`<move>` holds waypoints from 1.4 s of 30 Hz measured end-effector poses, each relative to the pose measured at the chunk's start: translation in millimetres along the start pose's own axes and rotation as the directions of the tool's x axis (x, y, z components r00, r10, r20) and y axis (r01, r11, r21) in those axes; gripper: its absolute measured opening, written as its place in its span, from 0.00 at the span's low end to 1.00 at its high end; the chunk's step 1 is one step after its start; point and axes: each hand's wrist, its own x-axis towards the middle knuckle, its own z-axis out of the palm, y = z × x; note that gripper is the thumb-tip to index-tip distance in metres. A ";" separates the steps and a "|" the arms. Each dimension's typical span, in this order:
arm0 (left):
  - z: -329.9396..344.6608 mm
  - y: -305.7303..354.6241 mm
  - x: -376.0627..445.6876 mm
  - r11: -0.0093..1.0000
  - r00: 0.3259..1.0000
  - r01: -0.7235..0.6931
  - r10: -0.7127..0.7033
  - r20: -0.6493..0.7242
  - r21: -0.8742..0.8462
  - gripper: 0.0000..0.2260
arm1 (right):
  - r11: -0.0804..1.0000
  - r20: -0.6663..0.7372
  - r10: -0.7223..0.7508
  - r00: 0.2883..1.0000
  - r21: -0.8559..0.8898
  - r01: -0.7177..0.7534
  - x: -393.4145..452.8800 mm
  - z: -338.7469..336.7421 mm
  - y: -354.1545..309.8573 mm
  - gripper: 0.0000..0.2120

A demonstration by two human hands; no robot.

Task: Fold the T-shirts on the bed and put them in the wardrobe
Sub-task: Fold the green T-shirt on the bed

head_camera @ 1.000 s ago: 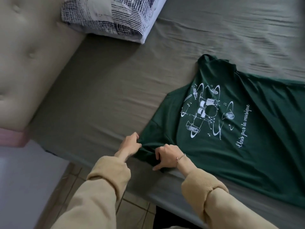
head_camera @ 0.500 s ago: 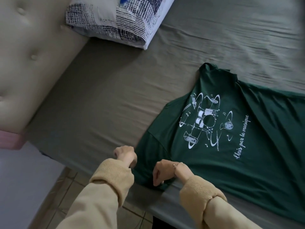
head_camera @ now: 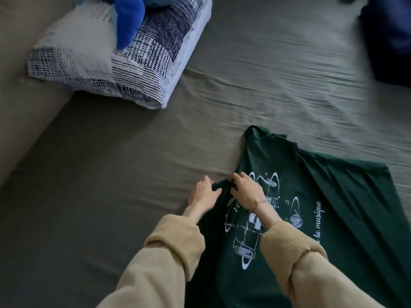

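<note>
**Both hands pinching the shirt's sleeve edge, first fold just starting**

The left hand (head_camera: 203, 194) and the right hand (head_camera: 245, 192) are both pinching a gathered bit of the green T-shirt (head_camera: 329, 218) at its left side, fingers curled round the cloth, and are carrying it in over the white print. The rest of the shirt is lying face up on the bed (head_camera: 111, 185), close to its near edge, with the collar pointing toward the far side.

As a judgement: the task is barely under way. This looks like the first fold of the first shirt; the body of it is lying open and unfolded, and nothing is stacked folded anywhere in view. A dark blue bundle (head_camera: 387, 38) is sitting at the far right edge of the bed, too blurred to tell whether it is another shirt. The wardrobe is not showing.

The shirt is looking like soft, thin knit, draping in long loose creases. The bed sheet is a dull olive, finely wrinkled. A pillow (head_camera: 106, 67) with a navy scratchy print is lying at the head end, with something plush and bright blue (head_camera: 129, 21) resting on it. The sleeves (head_camera: 173, 252) on the arms are thick, fuzzy tan knit.
</note>
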 end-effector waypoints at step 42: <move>1.0 122.5 93.6 0.811 0.843 -0.043 0.343 0.414 -0.584 0.09 | 0.347 -0.206 0.165 0.965 0.928 0.139 110.2 -132.7 99.3 0.11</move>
